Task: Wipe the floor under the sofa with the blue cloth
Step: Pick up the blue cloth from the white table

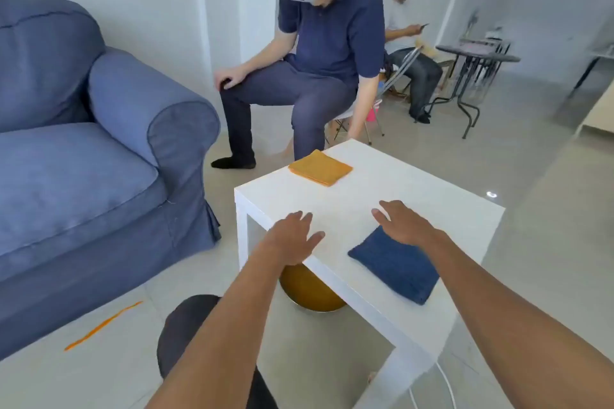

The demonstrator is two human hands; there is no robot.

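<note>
A folded blue cloth (395, 264) lies on the near right part of a small white table (432, 196). My right hand (403, 222) hovers flat over the cloth's far corner, fingers spread, holding nothing. My left hand (292, 237) is spread palm down over the table's near left edge, also holding nothing. The blue sofa (93, 156) stands to the left, its skirt reaching down to the tiled floor (109, 355).
A folded orange cloth (320, 168) lies at the table's far side. A yellow bowl (312, 292) sits on the floor under the table. An orange streak (103, 325) marks the floor by the sofa. A seated person (309, 70) is beyond the table; another sits further back near a black table (478, 58).
</note>
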